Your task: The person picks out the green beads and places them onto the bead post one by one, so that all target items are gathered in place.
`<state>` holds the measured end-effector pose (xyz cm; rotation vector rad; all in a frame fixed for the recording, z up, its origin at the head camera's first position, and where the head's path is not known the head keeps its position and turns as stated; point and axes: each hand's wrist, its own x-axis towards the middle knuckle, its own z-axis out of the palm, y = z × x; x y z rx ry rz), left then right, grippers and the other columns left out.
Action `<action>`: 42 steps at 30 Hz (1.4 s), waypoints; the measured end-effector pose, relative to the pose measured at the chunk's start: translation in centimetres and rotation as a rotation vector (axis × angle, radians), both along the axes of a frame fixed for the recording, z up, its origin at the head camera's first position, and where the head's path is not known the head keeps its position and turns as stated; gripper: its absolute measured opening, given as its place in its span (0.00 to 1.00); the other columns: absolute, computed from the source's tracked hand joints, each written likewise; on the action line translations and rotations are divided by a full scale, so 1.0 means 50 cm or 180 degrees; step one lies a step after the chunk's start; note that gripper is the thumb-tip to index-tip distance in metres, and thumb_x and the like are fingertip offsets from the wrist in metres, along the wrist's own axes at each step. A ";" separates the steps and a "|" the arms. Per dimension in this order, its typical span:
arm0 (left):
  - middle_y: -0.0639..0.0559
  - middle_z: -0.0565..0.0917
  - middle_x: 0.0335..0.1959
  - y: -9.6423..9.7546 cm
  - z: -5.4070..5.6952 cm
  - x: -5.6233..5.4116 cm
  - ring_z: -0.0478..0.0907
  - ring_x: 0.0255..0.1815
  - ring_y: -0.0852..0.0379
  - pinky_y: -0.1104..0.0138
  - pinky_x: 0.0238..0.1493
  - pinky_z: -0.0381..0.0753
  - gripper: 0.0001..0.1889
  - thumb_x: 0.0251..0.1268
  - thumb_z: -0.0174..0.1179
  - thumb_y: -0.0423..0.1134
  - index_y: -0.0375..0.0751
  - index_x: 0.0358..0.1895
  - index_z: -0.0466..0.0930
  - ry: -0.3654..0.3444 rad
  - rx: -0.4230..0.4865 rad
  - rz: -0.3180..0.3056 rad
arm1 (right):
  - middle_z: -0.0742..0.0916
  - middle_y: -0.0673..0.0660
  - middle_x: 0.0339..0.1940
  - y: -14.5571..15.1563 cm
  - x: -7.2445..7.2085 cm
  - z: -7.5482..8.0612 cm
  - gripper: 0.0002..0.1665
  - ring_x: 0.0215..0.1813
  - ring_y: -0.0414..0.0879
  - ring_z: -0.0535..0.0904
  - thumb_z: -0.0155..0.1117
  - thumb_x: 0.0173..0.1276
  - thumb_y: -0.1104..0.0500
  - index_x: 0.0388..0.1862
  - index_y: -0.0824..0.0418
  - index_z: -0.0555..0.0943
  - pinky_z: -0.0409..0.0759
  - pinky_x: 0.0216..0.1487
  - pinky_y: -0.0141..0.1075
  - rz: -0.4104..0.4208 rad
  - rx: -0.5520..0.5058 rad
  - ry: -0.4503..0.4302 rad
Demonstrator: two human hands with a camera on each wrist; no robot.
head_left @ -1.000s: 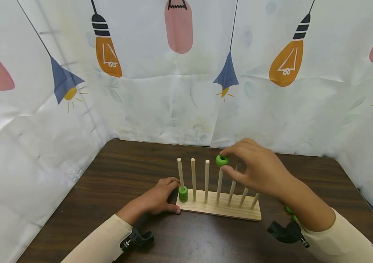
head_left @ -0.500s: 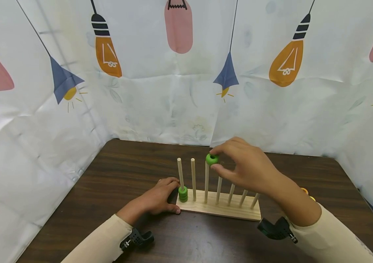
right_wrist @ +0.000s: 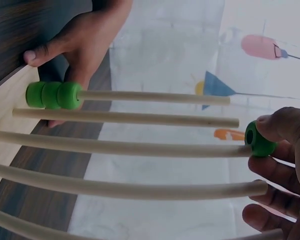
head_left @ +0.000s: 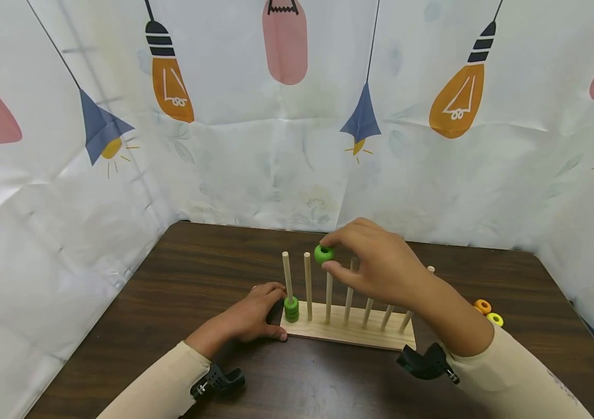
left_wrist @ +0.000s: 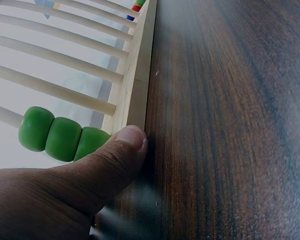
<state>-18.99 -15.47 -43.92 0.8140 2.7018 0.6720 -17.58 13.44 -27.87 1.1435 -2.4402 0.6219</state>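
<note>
A wooden peg board (head_left: 349,333) with a row of upright pegs stands mid-table. My left hand (head_left: 256,314) grips its left end, thumb on the front edge and fingers toward the back. Three green beads (left_wrist: 63,139) are stacked on the leftmost peg, just by that thumb. Up at peg-top height, my right hand (head_left: 375,262) pinches another green bead (right_wrist: 262,141) between thumb and fingers. In the head view this bead overlaps the top of the third peg from the left, its hole showing from above.
To the right of the board, orange beads (head_left: 483,306) and a yellow bead (head_left: 495,319) lie on the dark wooden table (head_left: 223,250). Red and blue beads (left_wrist: 135,9) show past the board's far end in the left wrist view. A printed curtain (head_left: 255,174) hangs behind.
My right hand has moved left with the green bead, from above the fourth peg to near the third. Orange and yellow beads have come into view behind that arm. The left hand stays put.
</note>
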 end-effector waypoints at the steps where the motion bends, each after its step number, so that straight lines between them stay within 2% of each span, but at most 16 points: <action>1: 0.41 0.67 0.73 0.000 0.000 0.000 0.60 0.75 0.36 0.43 0.69 0.67 0.33 0.57 0.77 0.53 0.44 0.62 0.75 -0.0001 -0.0003 0.0005 | 0.87 0.43 0.46 -0.003 0.000 0.001 0.16 0.53 0.39 0.80 0.76 0.66 0.52 0.51 0.51 0.85 0.82 0.38 0.38 -0.0008 0.0007 -0.0011; 9: 0.40 0.67 0.72 0.000 -0.001 -0.001 0.62 0.74 0.35 0.43 0.68 0.68 0.33 0.56 0.77 0.53 0.44 0.61 0.75 0.0003 -0.0005 0.0004 | 0.86 0.43 0.47 -0.020 -0.001 0.005 0.16 0.54 0.40 0.79 0.74 0.68 0.50 0.52 0.51 0.85 0.83 0.42 0.41 -0.0036 0.0040 -0.0100; 22: 0.40 0.67 0.73 0.001 0.001 0.000 0.61 0.74 0.35 0.42 0.68 0.68 0.33 0.58 0.77 0.53 0.44 0.62 0.75 0.0014 -0.0022 -0.0012 | 0.86 0.43 0.47 -0.052 -0.009 0.007 0.15 0.53 0.40 0.79 0.74 0.68 0.51 0.52 0.50 0.86 0.81 0.36 0.37 -0.0027 0.0081 -0.0116; 30: 0.40 0.67 0.73 -0.001 -0.002 -0.001 0.61 0.74 0.35 0.42 0.68 0.69 0.34 0.57 0.77 0.54 0.43 0.62 0.75 0.0019 0.0003 -0.0028 | 0.86 0.43 0.48 -0.074 -0.012 0.012 0.16 0.56 0.39 0.78 0.73 0.70 0.49 0.54 0.50 0.85 0.81 0.37 0.38 -0.0035 0.0158 -0.0221; 42: 0.40 0.66 0.73 -0.004 -0.003 -0.002 0.61 0.74 0.35 0.42 0.68 0.68 0.35 0.58 0.76 0.54 0.43 0.64 0.74 0.0001 0.0001 -0.0071 | 0.86 0.43 0.48 -0.100 -0.020 0.011 0.15 0.56 0.39 0.78 0.72 0.70 0.49 0.53 0.50 0.85 0.81 0.37 0.37 0.0012 0.0199 -0.0220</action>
